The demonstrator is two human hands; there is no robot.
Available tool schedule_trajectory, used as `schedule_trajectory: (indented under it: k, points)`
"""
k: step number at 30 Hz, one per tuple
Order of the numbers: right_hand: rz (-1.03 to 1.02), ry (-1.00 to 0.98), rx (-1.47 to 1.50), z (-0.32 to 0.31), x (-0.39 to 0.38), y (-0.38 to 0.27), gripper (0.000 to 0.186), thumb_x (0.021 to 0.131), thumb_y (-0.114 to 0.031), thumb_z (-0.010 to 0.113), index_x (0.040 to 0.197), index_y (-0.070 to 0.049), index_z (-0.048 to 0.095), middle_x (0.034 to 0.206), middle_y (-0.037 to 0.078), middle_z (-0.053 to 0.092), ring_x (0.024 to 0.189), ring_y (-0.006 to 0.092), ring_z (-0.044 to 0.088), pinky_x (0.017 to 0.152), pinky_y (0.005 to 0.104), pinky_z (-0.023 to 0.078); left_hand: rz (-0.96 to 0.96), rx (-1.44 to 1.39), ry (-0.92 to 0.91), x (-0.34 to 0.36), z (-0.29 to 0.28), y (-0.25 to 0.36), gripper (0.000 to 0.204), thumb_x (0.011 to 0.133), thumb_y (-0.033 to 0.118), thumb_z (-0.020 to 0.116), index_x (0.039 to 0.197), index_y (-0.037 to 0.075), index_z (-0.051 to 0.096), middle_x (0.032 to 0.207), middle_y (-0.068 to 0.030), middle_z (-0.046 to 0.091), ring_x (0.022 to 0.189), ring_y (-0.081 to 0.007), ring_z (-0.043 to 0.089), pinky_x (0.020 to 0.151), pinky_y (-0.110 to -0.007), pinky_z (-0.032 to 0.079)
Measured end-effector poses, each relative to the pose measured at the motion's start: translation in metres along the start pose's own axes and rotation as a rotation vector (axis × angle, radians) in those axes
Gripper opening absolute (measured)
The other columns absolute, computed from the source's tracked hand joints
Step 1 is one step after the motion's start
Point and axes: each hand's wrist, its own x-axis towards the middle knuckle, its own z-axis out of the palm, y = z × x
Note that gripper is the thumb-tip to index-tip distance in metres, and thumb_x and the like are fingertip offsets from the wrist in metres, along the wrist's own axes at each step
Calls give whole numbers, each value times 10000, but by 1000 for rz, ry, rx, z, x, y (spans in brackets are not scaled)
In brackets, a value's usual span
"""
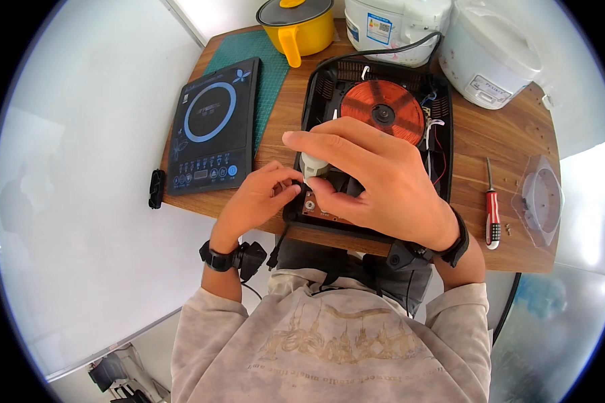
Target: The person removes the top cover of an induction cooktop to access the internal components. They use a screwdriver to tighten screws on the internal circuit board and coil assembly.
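An opened black induction cooker base [445,161] lies in front of me, with its copper coil [400,107] and part of a brown circuit board [311,205] exposed. Over its near left part, my right hand [383,164] is closed around a light grey, rounded thing [313,165] whose kind I cannot make out. My left hand [262,198] is at the base's left edge, thumb and fingers pinched together just beside the grey thing's lower end. What those fingertips hold, if anything, is too small to tell. The right hand hides much of the base's inside.
Left on the table lies the cooker's black top panel [212,127], partly over a green cutting mat [269,101]. A yellow pot [309,33] and two white rice cookers [491,54] stand behind. To the right are a red-handled screwdriver [493,211], small screws and a clear plastic piece [542,195].
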Motion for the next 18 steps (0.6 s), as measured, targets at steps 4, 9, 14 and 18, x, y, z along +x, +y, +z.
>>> schedule_trajectory:
  k: [4,9,14,18]
  points:
    - [-23,9,14,3,1,2,438,803,9,749,1230,-59,682,1021,95,674,798,285,690,646,362,596,52,54,-26,-1,0,-8,177,941,68,697,1113,61,734,900,-69,531,785,-208,564,684,-338,449]
    - [-9,-7,25,4,0,5,454,806,16,747,1248,-54,671,1037,100,671,795,281,690,639,356,593,110,67,-14,0,0,-2,183,928,49,705,1107,57,739,915,-69,543,796,-211,564,684,-343,445]
    - [-22,-3,21,3,0,4,447,808,17,748,1242,-51,671,1041,100,672,793,281,691,637,356,591,115,56,-18,-1,-1,-2,161,926,41,708,1083,47,745,934,-65,561,807,-208,575,690,-336,454]
    - [-27,-4,39,3,1,2,432,812,15,746,1233,-46,672,1042,103,674,796,283,693,643,359,592,95,24,-20,-2,0,-3,146,921,50,720,1064,43,749,944,-62,573,813,-207,582,693,-332,458]
